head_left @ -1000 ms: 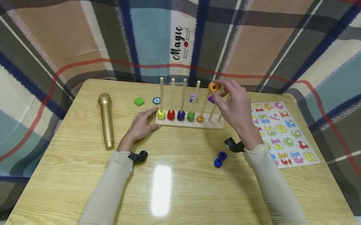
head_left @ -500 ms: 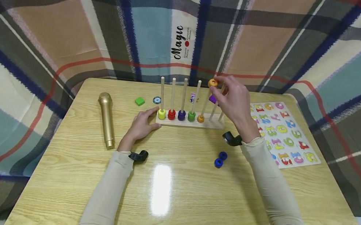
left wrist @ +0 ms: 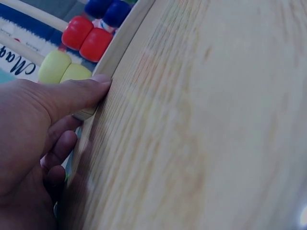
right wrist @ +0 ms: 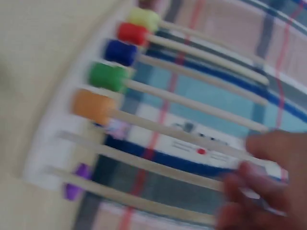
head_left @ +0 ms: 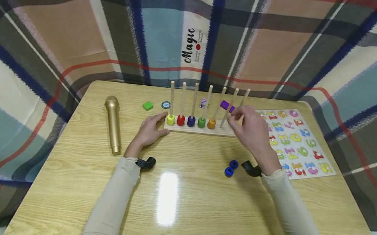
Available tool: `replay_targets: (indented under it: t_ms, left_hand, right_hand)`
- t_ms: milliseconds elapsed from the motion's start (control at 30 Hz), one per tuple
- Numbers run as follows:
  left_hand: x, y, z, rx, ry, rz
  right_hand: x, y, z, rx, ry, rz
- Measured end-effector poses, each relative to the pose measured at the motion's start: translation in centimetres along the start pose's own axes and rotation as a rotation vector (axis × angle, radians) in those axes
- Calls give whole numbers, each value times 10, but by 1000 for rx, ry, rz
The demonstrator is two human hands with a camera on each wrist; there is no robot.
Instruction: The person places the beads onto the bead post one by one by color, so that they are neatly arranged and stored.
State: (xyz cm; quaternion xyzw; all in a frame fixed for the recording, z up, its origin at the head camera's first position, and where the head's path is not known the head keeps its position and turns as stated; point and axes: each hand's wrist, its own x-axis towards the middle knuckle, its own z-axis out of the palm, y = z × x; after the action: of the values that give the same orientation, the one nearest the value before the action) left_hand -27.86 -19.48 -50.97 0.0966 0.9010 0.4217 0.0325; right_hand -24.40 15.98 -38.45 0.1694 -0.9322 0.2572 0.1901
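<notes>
A wooden peg rack (head_left: 201,129) stands at the table's far middle, with yellow (head_left: 170,120), red (head_left: 181,120), dark blue (head_left: 191,121), green (head_left: 201,122) and orange rings (head_left: 211,123) low on its first five pegs. My left hand (head_left: 157,125) grips the rack's left end, thumb on the front edge (left wrist: 91,91) next to the yellow rings (left wrist: 60,67). My right hand (head_left: 241,119) hovers by the two bare right pegs, fingers loosely curled and holding nothing. Its blurred fingers (right wrist: 259,177) show near the peg tips, and the orange rings (right wrist: 93,106) sit at the base.
Two blue rings (head_left: 230,167) lie on the table in front of the rack. A purple piece (head_left: 227,106), a green block (head_left: 147,106) and a round token (head_left: 165,104) lie behind it. A gold microphone (head_left: 113,125) lies left, a number puzzle board (head_left: 293,140) right.
My right hand let go of the orange ring at the fifth peg's top; the ring now sits at the peg's foot. The hand dropped lower and to the right. My left hand stayed put.
</notes>
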Motion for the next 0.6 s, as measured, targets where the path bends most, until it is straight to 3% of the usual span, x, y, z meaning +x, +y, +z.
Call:
replay_targets:
  t_ms: [167,267,433,600]
  left_hand:
    - [-1,1,-3,7,6,-12]
    - [-1,3,-4,9,6,-18]
    - [-1,4,-3,5,12,-11]
    - [0,2,0,5,11,-4]
  right_hand:
    - [-39,16,13,-217,-500,192]
    - [-50,23,17,-252,-669,298]
    - [-57,27,16,-207,-772,319]
    - [-56,29,15,-121,-702,285]
